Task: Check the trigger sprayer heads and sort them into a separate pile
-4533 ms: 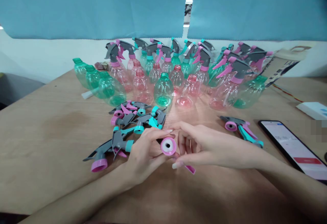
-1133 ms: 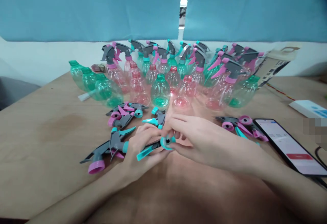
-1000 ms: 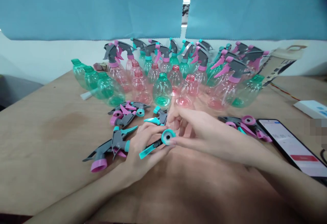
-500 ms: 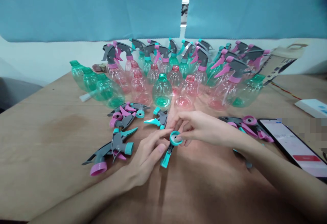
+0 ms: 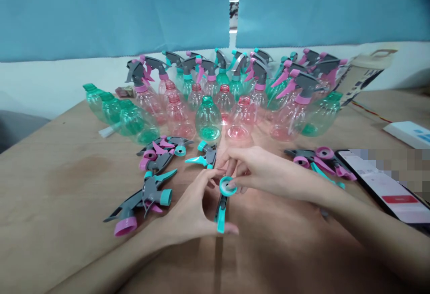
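Note:
A grey and turquoise spray head point(image 5: 221, 220) is between my hands, its round collar facing up and its turquoise trigger pointing toward me. My right hand point(image 5: 255, 171) pinches the collar, with fingertips at its inner white disc. Around the same spray head curves my left hand point(image 5: 190, 211), thumb under the trigger end and fingers near the collar; part of their contact is hidden. Just beyond lies another turquoise spray head point(image 5: 208, 155). On the left are several loose spray heads point(image 5: 151, 191) in grey, pink and turquoise.
Behind stand several pink and green bottles, such as an uncapped green bottle point(image 5: 208, 121) and a pink bottle with sprayer point(image 5: 295, 115). More spray heads point(image 5: 324, 159) lie by a phone point(image 5: 379, 182) on the right. A tall cup point(image 5: 364, 74) and a white box point(image 5: 408, 133) are farther back.
My left hand has opened wider, its thumb moving down and right to below the trigger. The spray head has shifted slightly toward me. The view has turned a little.

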### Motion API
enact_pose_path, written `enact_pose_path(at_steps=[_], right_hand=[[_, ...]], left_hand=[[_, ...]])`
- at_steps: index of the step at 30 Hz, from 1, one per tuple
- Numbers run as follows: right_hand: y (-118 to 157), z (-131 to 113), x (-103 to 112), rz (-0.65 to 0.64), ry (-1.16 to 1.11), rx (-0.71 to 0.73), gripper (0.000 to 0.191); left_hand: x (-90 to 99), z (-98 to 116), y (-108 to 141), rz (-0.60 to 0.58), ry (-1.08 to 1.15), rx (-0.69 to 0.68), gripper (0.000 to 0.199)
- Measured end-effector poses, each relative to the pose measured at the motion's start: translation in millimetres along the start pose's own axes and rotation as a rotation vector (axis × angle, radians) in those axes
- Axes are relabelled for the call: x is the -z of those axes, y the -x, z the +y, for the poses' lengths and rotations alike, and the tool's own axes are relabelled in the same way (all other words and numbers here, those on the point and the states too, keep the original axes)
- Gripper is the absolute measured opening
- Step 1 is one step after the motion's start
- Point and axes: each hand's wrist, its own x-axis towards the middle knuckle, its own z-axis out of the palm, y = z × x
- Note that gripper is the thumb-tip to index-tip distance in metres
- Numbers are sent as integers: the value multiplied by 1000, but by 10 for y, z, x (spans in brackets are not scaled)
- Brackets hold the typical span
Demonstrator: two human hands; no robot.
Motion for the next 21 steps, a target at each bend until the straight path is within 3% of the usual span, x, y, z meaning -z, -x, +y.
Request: enact_pose_path(at_steps=[12,21], right_hand=[[162,-33,-253,192,277,25,17],[138,-142,-137,318,51,-108,21]], left_hand=[[8,84,-28,-15,-218,-81,84],[34,87,1,245,-300,-299,78]])
